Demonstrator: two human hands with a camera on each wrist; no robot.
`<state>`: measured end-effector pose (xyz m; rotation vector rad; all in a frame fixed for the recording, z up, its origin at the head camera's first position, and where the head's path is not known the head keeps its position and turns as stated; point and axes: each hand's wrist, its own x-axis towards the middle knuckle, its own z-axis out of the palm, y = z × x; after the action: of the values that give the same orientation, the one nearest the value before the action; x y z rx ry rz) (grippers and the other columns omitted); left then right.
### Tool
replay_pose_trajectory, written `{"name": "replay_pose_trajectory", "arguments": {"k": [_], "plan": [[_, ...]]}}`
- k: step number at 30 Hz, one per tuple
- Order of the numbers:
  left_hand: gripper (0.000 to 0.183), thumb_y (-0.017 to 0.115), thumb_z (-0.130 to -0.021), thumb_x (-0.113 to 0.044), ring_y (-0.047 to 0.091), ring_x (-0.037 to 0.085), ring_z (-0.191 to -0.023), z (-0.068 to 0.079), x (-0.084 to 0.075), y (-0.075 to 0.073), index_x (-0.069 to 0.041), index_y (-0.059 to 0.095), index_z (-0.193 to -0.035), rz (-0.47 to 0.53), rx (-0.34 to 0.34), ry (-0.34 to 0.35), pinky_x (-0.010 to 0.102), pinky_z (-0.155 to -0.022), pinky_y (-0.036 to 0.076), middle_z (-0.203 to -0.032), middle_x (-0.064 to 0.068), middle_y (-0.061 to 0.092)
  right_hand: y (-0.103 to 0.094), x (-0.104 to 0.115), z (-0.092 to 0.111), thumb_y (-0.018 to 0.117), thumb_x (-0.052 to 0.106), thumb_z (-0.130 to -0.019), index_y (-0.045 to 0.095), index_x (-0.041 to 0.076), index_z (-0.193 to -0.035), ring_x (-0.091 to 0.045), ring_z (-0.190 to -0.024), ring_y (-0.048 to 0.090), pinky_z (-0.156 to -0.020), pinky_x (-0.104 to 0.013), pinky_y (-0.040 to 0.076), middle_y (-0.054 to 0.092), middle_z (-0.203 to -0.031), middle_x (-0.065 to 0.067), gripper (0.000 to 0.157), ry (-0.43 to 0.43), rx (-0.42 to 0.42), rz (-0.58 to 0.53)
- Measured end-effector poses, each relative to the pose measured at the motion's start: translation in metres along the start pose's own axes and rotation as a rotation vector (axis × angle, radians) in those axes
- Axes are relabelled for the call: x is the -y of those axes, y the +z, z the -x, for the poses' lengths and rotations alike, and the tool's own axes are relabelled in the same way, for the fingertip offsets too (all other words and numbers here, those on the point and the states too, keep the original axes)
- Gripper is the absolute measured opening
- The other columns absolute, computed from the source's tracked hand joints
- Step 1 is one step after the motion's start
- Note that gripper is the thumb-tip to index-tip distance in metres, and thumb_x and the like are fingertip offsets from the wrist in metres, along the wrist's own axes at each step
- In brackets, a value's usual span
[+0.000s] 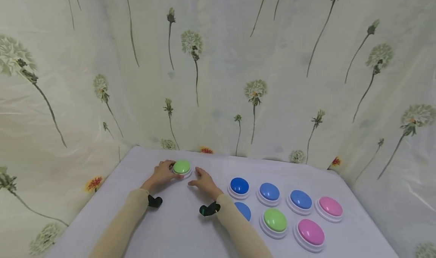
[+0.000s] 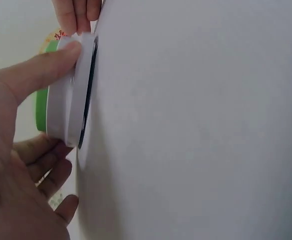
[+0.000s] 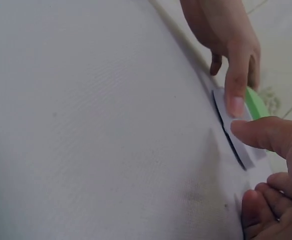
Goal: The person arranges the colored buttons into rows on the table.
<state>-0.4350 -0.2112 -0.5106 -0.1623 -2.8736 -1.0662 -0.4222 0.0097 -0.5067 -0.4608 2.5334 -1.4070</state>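
Near the far left of the white table, a push button with a green dome (image 1: pixel 182 166) and white round base sits in my left hand (image 1: pixel 162 173). The left thumb lies along one side of the base (image 2: pixel 61 107), with fingers on the opposite side. Whether the base's dark underside touches the table is unclear. My right hand (image 1: pixel 205 183) is just right of this button, thumb and fingers spread toward it. A small gap shows between them in the head view, though the right thumb (image 3: pixel 258 132) overlaps the base in the right wrist view.
Several more buttons stand in two rows on the table's right: dark blue (image 1: pixel 239 185), lighter blue (image 1: pixel 269 192), green (image 1: pixel 275 220) and pink (image 1: pixel 308 232). My right forearm partly covers another blue button (image 1: pixel 243 211). A flower-patterned curtain (image 1: pixel 218 68) hangs behind the table (image 1: pixel 177 227).
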Motion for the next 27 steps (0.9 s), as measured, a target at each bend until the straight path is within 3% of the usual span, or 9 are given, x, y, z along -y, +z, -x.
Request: {"name": "replay_pose_trajectory", "arguments": {"k": [7, 16, 27], "plan": [[0.084, 0.082, -0.069, -0.050, 0.043, 0.035, -0.131, 0.010, 0.008, -0.005, -0.007, 0.052, -0.135, 0.050, 0.087, 0.066, 0.065, -0.109, 0.022, -0.137, 0.014, 0.055, 0.003, -0.001, 0.002, 0.073, 0.028, -0.085, 0.036, 0.005, -0.147, -0.033, -0.143, 0.030, -0.117, -0.047, 0.025, 0.039, -0.152, -0.015, 0.076, -0.041, 0.006, 0.024], [0.084, 0.085, -0.069, -0.040, 0.041, 0.036, -0.134, 0.022, 0.006, -0.008, -0.002, 0.050, -0.136, 0.195, 0.170, 0.102, 0.056, -0.111, 0.029, -0.140, 0.016, 0.050, 0.013, -0.010, -0.002, 0.077, 0.026, -0.082, 0.051, 0.000, -0.136, -0.030, -0.134, 0.046, -0.113, -0.045, 0.034, 0.054, -0.139, -0.015, 0.066, -0.221, -0.026, 0.125], [0.080, 0.085, -0.070, -0.033, 0.044, 0.036, -0.130, 0.035, 0.007, -0.014, -0.003, 0.051, -0.135, 0.244, 0.179, 0.115, 0.059, -0.109, 0.031, -0.137, 0.014, 0.052, 0.015, 0.000, 0.010, 0.076, 0.036, -0.082, 0.054, 0.007, -0.136, -0.031, -0.135, 0.045, -0.113, -0.049, 0.033, 0.055, -0.140, -0.011, 0.065, -0.162, -0.029, 0.096]]}}
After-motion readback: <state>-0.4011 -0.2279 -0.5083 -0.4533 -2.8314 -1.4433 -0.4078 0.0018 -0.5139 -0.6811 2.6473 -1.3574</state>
